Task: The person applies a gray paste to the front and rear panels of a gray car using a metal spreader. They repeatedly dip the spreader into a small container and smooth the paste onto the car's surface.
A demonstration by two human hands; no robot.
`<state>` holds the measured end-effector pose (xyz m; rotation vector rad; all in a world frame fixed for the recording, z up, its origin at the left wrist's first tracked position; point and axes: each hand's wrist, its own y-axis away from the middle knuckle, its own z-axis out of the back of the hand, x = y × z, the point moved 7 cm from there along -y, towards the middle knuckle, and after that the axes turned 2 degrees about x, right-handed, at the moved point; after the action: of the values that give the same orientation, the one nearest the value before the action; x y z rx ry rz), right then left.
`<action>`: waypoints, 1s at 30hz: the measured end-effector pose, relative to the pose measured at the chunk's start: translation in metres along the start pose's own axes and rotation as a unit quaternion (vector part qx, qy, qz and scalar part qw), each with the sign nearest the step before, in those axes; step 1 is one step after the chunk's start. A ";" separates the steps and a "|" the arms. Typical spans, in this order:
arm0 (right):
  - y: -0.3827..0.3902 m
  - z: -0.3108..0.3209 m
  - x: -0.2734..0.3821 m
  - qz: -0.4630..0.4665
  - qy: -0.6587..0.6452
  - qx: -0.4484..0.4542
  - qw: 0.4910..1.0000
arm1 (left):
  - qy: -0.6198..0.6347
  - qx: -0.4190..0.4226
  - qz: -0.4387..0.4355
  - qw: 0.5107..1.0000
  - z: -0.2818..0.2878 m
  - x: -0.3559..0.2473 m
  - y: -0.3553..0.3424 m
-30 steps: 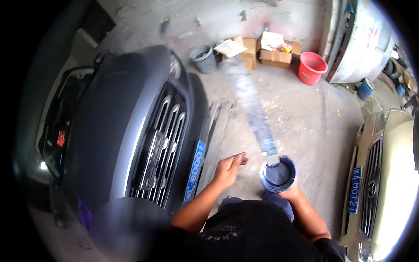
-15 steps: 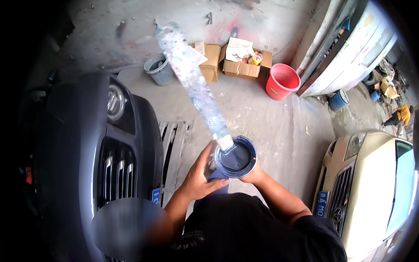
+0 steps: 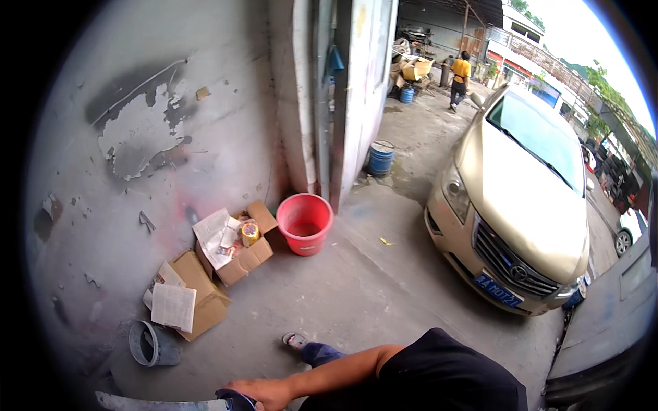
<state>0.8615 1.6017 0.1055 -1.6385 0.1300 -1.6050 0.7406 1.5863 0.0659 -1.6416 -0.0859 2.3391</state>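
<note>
The right hand is at the lower edge of the view, closed on the side of a dark-blue-smeared paint can, which sits low and to the left of the body. Most of the can is cut off, so I cannot tell how far the fingers wrap it. Just left of it lies a pale, paint-stained mixing paddle, whose lower part is also out of view. The left hand is not in view, and I cannot tell its grip.

The can probably has a stiff wall and some weight if it holds paint (the contents do not show here). Wet paint would make the rim slippery, so the best hold seems to be around the dry outer wall, kept level. The paddle looks flat, light and fairly stiff, best held by a clean end.

Beyond the hand stand a grey bucket, an open cardboard box and a red plastic bucket, all on a concrete floor. A beige sedan faces the doorway.
</note>
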 end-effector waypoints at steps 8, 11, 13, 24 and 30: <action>-0.157 0.052 -0.115 -0.045 0.013 0.184 0.982 | 0.096 -0.127 0.101 0.982 0.091 0.128 -0.085; -0.205 0.077 -0.153 -0.062 0.031 0.161 0.985 | 0.544 -0.245 0.218 0.772 0.102 0.091 -0.153; -0.235 0.086 -0.181 -0.111 0.050 0.152 0.981 | 0.333 -0.270 0.125 0.895 0.141 0.066 -0.177; -0.360 -0.031 -0.442 -0.345 0.111 0.312 0.878 | -0.195 -0.442 0.122 0.867 0.359 0.177 -0.234; -0.363 -0.009 -0.647 -0.491 0.261 0.356 0.751 | 0.027 -0.486 0.059 0.871 0.496 0.259 -0.273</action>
<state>0.5706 2.2183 -0.1875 -0.5620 -1.1123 -2.4099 0.2513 1.9717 0.0608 -2.1252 -1.3850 2.4766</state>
